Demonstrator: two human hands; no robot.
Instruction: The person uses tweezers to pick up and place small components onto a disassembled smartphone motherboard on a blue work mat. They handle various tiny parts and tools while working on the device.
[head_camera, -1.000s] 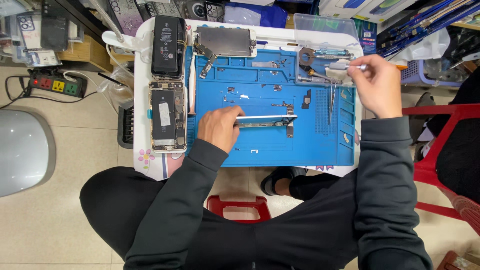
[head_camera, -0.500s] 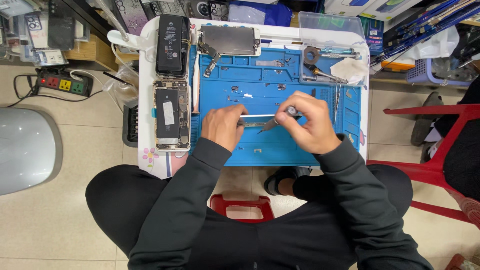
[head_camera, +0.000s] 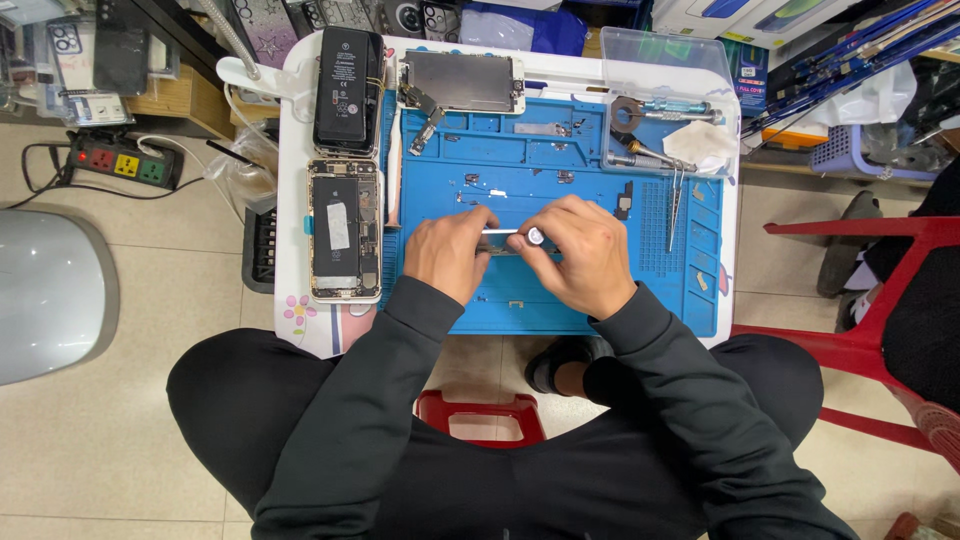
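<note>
Right hand (head_camera: 580, 255) — fingers curled, pinching a small silver-tipped tool (head_camera: 536, 237) over a thin metal strip (head_camera: 497, 233). Left hand (head_camera: 447, 250) fingers pressed together on the strip's left end, at the centre of the blue work mat (head_camera: 600, 170). Beside the mat — an opened phone (head_camera: 343, 230); tweezers (head_camera: 677, 205) to the right.

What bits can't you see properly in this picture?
- Head view: the silver strip part is mostly covered by the left hand and right hand.
- The tool tip under the right hand is hidden by its fingers.
- The tiny screws and brackets on the blue mat are too small to tell apart.
- The red stool is mostly hidden by the arms.
</note>
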